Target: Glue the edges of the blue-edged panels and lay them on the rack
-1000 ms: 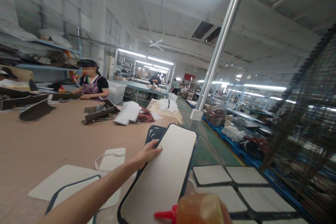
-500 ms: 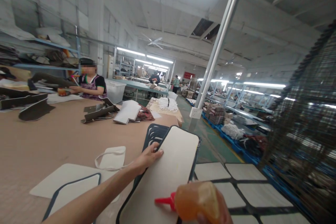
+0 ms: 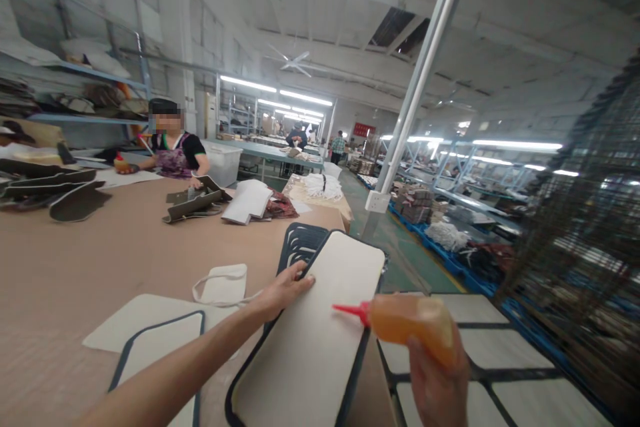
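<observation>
A long cream panel [image 3: 305,353] with rounded corners and a dark blue edge lies slantwise in front of me. My left hand [image 3: 287,290] grips its left edge, thumb on top and fingers partly hidden beyond the edge. In my right hand [image 3: 440,380] is a squeeze bottle [image 3: 413,323] of amber liquid, probably glue. Its red nozzle [image 3: 353,311] points left, over the panel's right half; I cannot tell whether the tip touches. Behind the panel is a stack of dark blue-edged pieces [image 3: 300,240].
Cream pieces [image 3: 125,323] and a strap [image 3: 220,303] lie left on the brown table [image 3: 100,253]. Dark-edged panels [image 3: 510,347] are laid out at right. Across the table a co-worker [image 3: 175,150] sits near folded olive pieces [image 3: 197,201]. A metal post [image 3: 415,80] rises beyond.
My right hand has moved the bottle up and away along the panel, to the right. My left hand keeps its hold. The co-worker's arm now reaches toward the olive pieces.
</observation>
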Demonstrator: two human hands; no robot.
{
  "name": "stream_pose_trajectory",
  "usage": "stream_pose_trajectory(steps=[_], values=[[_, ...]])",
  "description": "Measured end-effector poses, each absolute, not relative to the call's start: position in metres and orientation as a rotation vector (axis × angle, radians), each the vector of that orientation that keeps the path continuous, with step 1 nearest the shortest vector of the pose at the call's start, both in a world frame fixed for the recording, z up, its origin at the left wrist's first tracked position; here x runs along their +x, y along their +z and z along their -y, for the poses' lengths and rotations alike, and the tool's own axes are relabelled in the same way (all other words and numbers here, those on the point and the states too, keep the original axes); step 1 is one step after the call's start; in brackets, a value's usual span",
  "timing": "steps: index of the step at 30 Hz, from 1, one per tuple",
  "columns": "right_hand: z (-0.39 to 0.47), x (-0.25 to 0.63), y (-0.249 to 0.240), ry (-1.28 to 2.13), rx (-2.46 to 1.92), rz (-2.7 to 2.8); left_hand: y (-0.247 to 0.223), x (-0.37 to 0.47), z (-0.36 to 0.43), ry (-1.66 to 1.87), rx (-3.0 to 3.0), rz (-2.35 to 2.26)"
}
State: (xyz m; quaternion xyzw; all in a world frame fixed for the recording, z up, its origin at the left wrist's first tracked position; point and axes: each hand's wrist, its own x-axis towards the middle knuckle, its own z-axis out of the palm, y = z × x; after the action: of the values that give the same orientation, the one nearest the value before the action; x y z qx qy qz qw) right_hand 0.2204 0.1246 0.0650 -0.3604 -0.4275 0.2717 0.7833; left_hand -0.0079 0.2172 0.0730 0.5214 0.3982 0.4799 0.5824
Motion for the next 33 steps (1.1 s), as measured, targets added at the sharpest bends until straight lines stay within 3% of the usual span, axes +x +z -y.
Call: stream_pose_trajectory(steps=[3,7,14,20,23,33], values=[[-0.136,0.228,0.063,0.559,-0.757,0.886,0.074,-0.009,-0.219,1.157,1.187,-0.919],[-0.118,0.210,0.042,0.783,-0.771,0.918,0.076,-0.020,-0.229,1.397,0.954,-1.002],[-0.096,0.240,0.067,0.771,-0.696,0.253,0.067,-0.045,-0.232,1.672,0.613,-1.116],[-0.103,0.285,-0.033,1.170,-0.668,0.076,0.043,-0.046,-0.222,1.760,0.398,-1.156],[-0.103,0.279,-0.072,1.204,-0.638,0.024,0.033,-0.041,-0.218,1.797,0.318,-1.183],[-0.107,0.220,-0.075,1.325,-0.634,-0.308,0.028,-0.023,-0.193,2.039,0.077,-1.208]])
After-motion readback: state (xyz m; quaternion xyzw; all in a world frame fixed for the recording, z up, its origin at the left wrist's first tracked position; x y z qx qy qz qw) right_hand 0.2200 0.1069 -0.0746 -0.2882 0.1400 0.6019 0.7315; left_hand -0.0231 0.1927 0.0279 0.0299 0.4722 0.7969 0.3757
